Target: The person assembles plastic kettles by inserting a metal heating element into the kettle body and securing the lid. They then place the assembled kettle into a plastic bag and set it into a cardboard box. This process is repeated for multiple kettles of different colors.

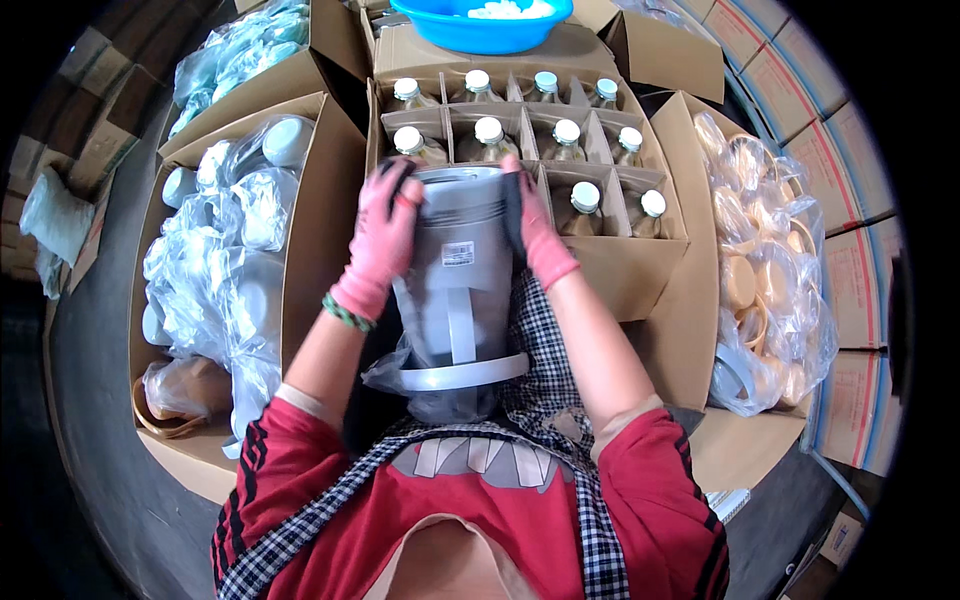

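Upright in front of me is a grey plastic pitcher [425,265] with a ribbed upper part, a barcode sticker, a pale handle strip and a pale ring lower down. Clear plastic film [395,368] clings round its lower end. My left hand [385,230], in a pink glove with dark fingertips, is closed on the left of its upper end. On the opposite side my right hand [540,230], gloved alike, grips it too. Just beyond stands a divided cardboard box [620,275] holding several clear bottles [584,205] with white or pale blue caps. The pitcher hides part of this box's near side.
At left, an open carton [325,190] holds grey plastic-wrapped pieces [220,270]. Another carton [685,330] at right holds beige wrapped pieces [745,280]. A blue basin [480,30] with white bits sits at the back. Stacked cartons [850,290] line the right side.
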Motion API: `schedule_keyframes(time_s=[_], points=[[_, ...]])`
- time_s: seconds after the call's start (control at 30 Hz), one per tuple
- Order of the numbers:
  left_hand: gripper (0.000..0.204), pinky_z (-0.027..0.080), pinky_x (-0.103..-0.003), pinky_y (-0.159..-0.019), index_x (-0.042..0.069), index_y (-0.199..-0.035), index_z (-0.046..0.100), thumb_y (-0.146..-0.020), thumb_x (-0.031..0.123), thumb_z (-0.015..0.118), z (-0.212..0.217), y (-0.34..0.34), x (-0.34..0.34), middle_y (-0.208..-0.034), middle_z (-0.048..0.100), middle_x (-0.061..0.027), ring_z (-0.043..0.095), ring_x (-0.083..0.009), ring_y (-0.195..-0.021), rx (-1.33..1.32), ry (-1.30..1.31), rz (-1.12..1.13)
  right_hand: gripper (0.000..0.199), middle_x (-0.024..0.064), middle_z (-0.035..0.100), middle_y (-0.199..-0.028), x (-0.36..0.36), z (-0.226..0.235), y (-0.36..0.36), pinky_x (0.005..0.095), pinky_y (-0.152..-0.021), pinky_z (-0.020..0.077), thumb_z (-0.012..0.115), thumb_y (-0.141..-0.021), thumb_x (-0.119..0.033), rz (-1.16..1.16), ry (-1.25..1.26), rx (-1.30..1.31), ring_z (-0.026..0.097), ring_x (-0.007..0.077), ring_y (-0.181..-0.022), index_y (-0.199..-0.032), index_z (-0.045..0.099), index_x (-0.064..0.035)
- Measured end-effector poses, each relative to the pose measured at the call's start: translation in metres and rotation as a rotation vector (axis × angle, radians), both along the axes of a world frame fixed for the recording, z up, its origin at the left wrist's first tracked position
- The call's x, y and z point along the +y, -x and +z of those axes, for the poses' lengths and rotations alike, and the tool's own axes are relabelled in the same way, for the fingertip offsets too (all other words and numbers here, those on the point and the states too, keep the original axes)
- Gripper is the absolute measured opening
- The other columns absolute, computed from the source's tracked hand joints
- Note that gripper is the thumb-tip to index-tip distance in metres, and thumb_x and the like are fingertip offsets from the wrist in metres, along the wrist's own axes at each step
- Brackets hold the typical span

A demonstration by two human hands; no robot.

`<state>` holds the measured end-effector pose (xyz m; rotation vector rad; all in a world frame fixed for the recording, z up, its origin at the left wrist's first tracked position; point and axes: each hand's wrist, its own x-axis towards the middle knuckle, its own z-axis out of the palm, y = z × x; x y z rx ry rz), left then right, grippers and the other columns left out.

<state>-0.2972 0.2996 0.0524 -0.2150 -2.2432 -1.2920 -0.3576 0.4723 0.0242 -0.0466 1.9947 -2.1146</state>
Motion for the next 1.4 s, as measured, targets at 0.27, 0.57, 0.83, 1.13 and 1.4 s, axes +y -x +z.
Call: schedule_keyframes(time_s=[0.27,0.57,0.83,1.13,1.4], points=[[0.085,0.024,-0.041,-0.098,-0.002,-0.124,0.031,-0.059,0.030,0.074,0.054,-0.035,0.003,-0.124,0.037,-0.0188,0.037,-0.0301,-0.116,0.373,0.297,-0.095,0.067,0.0080,0.046,-0.114,-0.002,0.076,-0.013,0.0279,-0.093,0.0307,0.043,-0.080,-0.055,0.032,0.434,0.477,0.042,0.0157,-0.105,-0.122,0.036,-0.0024],[0.068,0.040,-0.028,-0.082,-0.004,-0.111,0.043,-0.059,0.023,0.077,0.065,-0.082,0.021,-0.099,0.055,-0.0093,0.051,-0.0138,-0.090,-0.096,-0.618,-0.126,0.081,0.0217,0.028,-0.125,0.003,0.093,-0.072,0.0487,-0.090,0.0318,0.071,-0.057,-0.037,-0.018,-0.677,1.456,0.031,0.0423,-0.112,-0.122,0.034,-0.0071],[0.070,0.042,-0.029,-0.078,-0.004,-0.108,0.043,-0.054,0.021,0.080,0.057,-0.098,0.038,-0.095,0.054,-0.0108,0.052,-0.0174,-0.087,0.166,-0.315,0.085,0.063,0.0187,0.052,-0.095,0.002,0.094,-0.074,0.0377,-0.079,0.0433,0.066,-0.068,-0.024,0.250,0.190,0.275,0.053,0.0345,-0.089,-0.116,0.033,-0.0005],[0.058,0.044,-0.033,-0.076,-0.004,-0.101,0.047,-0.055,0.017,0.075,0.054,-0.087,0.037,-0.094,0.054,-0.0125,0.054,-0.0213,-0.086,0.203,-0.068,0.175,0.062,0.0114,0.056,-0.096,0.008,0.082,-0.074,0.0295,-0.066,0.0471,0.038,-0.082,-0.053,0.566,0.463,-0.065,0.057,0.0197,-0.078,-0.118,0.039,-0.0033],[0.041,0.033,-0.041,-0.094,0.009,-0.115,0.045,-0.082,0.032,0.051,-0.034,-0.009,-0.061,-0.115,0.047,-0.0066,0.044,-0.0231,-0.106,-0.022,-1.660,-0.091,0.042,0.0175,0.059,-0.083,0.084,0.015,0.055,0.0376,-0.066,0.0472,0.052,-0.079,-0.037,-0.044,-0.877,0.289,0.059,0.0303,-0.075,-0.104,0.049,-0.0030]])
